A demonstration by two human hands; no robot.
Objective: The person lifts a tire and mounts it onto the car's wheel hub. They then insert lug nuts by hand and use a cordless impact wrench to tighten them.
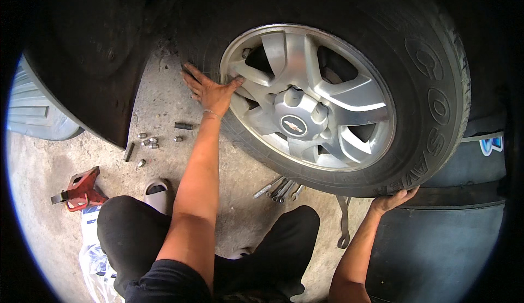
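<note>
A large wheel (349, 118), a black tyre on a silver spoked rim with a centre cap, stands tilted in front of me. My left hand (213, 93) holds its left side, fingers spread over the tyre's sidewall and thumb at the rim's edge. Under the tyre's lower right edge, my right hand (394, 200) is cupped palm up, its fingers stretched along the rubber. The mount behind the wheel is mostly hidden; only dark gaps show between the spokes.
Several lug nuts (154, 146) and a dark socket (183, 125) lie on the concrete at left. A red jack stand (84, 191) is beyond my left knee. Several wrenches (279, 188) lie below the tyre, near a dark strap (344, 224). A dark vehicle panel (436, 248) borders the right.
</note>
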